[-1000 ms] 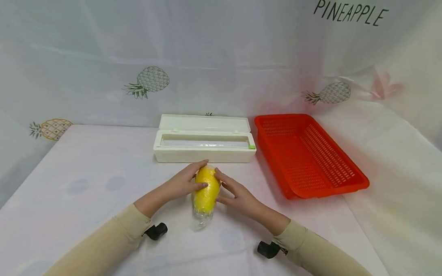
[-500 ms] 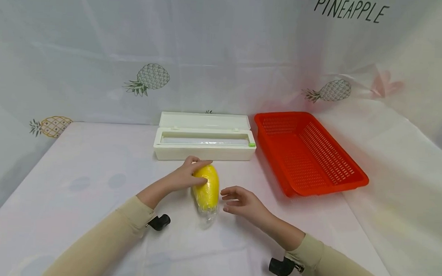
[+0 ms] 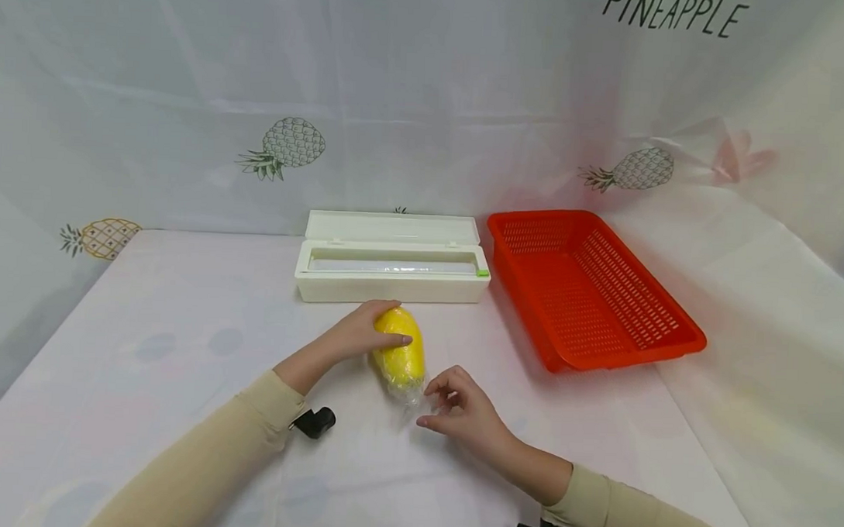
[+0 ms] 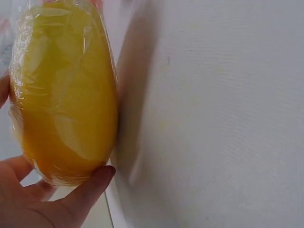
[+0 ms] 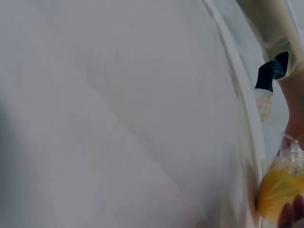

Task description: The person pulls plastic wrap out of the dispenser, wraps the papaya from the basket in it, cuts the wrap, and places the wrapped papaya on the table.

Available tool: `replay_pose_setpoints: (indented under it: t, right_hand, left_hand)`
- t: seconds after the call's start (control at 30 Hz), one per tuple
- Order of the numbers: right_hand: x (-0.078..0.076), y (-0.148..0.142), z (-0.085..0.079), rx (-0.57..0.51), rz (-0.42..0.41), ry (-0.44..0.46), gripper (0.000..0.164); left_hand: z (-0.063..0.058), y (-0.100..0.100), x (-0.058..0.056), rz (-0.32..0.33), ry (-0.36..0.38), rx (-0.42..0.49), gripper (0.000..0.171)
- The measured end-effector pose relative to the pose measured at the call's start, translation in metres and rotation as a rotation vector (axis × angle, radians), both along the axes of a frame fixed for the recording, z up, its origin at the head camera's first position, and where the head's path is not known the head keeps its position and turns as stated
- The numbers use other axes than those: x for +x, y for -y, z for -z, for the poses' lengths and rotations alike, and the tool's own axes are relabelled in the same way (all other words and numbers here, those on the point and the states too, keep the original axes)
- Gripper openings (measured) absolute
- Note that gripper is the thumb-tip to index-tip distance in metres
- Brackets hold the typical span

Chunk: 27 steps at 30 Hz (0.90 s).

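A yellow, oval, mango-like fruit [image 3: 399, 363] wrapped in clear cling film is held by my left hand [image 3: 360, 331], with the thumb across its near side and fingers at its far end. Close up in the left wrist view, the fruit [image 4: 69, 95] shows glossy, creased film, and the left hand [image 4: 52, 204] grips its lower end. Loose film [image 3: 409, 395] bunches at the fruit's near end. Beside that film is my right hand [image 3: 469, 412], its fingers bent and its thumb apart from them. The right wrist view catches only part of the fruit [image 5: 280, 187] and some right fingertips [image 5: 297, 209].
Behind the hands stands a white cling film box [image 3: 393, 291], lid raised, with a roll inside and a green slider at its right end. A red perforated basket [image 3: 628, 356] stands to the right. White cloth [image 3: 201, 388] covers the table.
My right hand has come off the fruit's side and moved nearer, to the loose film end. My left hand keeps hold of the fruit, whose near end has swung to the right.
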State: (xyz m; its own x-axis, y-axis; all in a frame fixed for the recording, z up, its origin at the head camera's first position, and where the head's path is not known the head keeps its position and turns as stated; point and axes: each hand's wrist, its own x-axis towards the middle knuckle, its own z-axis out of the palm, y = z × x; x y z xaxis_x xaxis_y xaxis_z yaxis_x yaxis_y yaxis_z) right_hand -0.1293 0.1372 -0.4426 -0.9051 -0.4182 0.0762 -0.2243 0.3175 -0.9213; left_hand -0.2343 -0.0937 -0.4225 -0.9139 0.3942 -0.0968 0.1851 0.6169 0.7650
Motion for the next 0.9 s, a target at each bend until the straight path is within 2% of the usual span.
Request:
replay_pose_setpoints:
  t: [0.07,0.17,0.33,0.43,0.5,0.63,0.7,0.8,0.9]
  right_hand:
    - [-0.002,0.001,0.000,0.023,-0.007,-0.147,0.032]
    - [-0.007,0.004,0.001,0.052,-0.067,-0.333,0.032]
    - [-0.019,0.010,0.003,0.085,-0.145,-0.554,0.036]
    - [-0.026,0.012,0.004,0.144,-0.152,-0.699,0.036]
    - [-0.032,0.013,0.003,0.183,-0.151,-0.827,0.033]
    - [-0.040,0.010,0.001,0.166,-0.150,-1.032,0.021]
    - [-0.040,0.006,-0.001,0.127,-0.163,-1.089,0.014]
    - [-0.038,0.001,-0.004,0.053,-0.215,-1.115,0.008]
    - [-0.031,-0.003,-0.009,-0.004,-0.299,-1.014,0.016]
  left_hand:
    - [0.000,0.000,-0.004,-0.001,0.007,-0.003,0.078]
    - [0.000,0.002,-0.009,-0.004,0.030,-0.007,0.076]
    - [-0.002,0.002,-0.014,-0.011,0.080,0.007,0.075]
    - [-0.004,0.001,-0.016,-0.020,0.105,0.016,0.075]
    - [-0.005,0.000,-0.017,-0.025,0.115,0.014,0.075]
    - [-0.006,-0.001,-0.018,-0.024,0.130,0.020,0.075]
    - [-0.007,-0.002,-0.018,-0.017,0.139,0.028,0.076]
    - [-0.007,-0.001,-0.019,-0.008,0.145,0.036,0.074]
    - [-0.006,0.000,-0.020,-0.007,0.153,0.041,0.073]
